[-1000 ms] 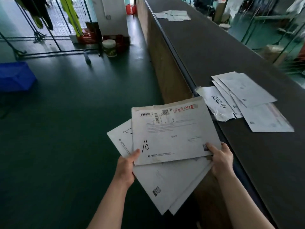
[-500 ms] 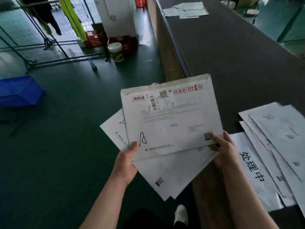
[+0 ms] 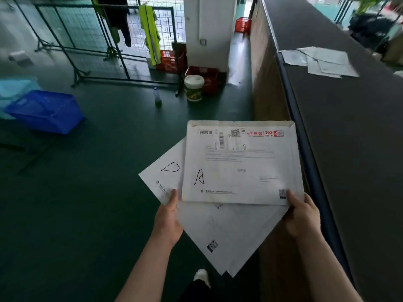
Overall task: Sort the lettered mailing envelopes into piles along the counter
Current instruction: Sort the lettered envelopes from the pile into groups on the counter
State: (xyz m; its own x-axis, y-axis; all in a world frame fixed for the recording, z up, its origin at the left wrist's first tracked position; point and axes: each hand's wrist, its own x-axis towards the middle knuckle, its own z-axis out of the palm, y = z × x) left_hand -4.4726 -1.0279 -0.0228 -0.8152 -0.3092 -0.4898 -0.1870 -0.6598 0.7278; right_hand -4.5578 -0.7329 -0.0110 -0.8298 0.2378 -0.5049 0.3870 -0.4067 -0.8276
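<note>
Walked on along the counter (image 3: 349, 149) since the earlier frames — near pile with the printed envelope passed out of view, far pile (image 3: 320, 61) brought closer. Top envelope (image 3: 239, 166), marked "A", squared up over the fan.

Left hand (image 3: 169, 219) clamped on the fanned stack at its left edge, thumb on top. Right hand (image 3: 302, 216) pinched on the lower right corner of the top envelope, thumb on its face. Whole stack held in the air, just beside the counter edge and not on it.

Step in hand, as judged: carrying the "A" envelope toward its pile. Next move likely to call for lifting it clear of the fan with the right hand alone and laying it flat on the matching pile — letters on that pile too blurred to read.

Count: one pile on the counter in view; "A" envelope on top, "D" envelope (image 3: 165, 177) under it, at least one more edge beneath.
</note>
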